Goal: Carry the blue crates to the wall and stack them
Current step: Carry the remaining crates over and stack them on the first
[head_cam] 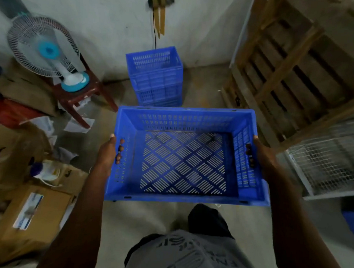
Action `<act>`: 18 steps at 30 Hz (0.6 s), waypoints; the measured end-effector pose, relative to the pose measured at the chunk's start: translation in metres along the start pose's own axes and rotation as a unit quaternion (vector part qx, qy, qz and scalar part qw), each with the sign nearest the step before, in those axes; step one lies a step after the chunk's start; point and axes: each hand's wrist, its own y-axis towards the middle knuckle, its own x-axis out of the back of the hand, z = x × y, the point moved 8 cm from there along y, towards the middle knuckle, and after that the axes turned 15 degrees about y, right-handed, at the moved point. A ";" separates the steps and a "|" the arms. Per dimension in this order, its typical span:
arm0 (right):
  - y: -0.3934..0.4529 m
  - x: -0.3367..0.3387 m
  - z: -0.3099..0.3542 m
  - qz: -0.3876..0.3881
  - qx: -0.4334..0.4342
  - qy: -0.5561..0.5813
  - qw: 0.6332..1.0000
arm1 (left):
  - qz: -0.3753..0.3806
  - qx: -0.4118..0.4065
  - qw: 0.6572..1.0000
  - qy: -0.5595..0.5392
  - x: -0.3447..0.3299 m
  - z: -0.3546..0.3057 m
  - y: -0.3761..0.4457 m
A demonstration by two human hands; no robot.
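Observation:
I hold an empty blue crate (182,199) level in front of me, above the floor. My left hand (108,151) grips its left side, fingertips poking through the handle slot. My right hand (260,152) grips the right side the same way. Ahead, against the wall, stands a stack of blue crates (155,81), open at the top. The carried crate's far rim hides the foot of that stack.
A fan (44,49) sits on a red plastic chair (81,94) at the left. Cardboard boxes (28,215) and papers litter the left floor. A wooden pallet (290,73) leans at the right, with a wire mesh panel (327,159) below it.

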 end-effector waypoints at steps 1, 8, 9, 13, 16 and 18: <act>0.015 -0.011 0.008 0.000 -0.001 -0.005 1.000 | -0.005 0.002 1.000 0.002 0.001 -0.010 0.015; 0.144 -0.079 0.064 0.012 -0.005 -0.037 0.999 | -0.019 0.036 0.999 -0.003 -0.030 -0.073 0.130; 0.162 -0.089 0.074 0.016 -0.009 -0.043 0.999 | -0.020 0.041 0.999 -0.006 -0.036 -0.083 0.144; 0.231 -0.135 0.118 0.037 -0.022 -0.062 0.997 | -0.029 0.063 0.997 -0.029 -0.048 -0.125 0.195; 0.281 -0.168 0.151 0.051 -0.024 -0.077 0.995 | -0.037 0.065 0.996 -0.037 -0.050 -0.151 0.232; 0.307 -0.193 0.171 0.060 -0.026 -0.086 0.994 | -0.045 0.075 0.995 -0.051 -0.048 -0.163 0.252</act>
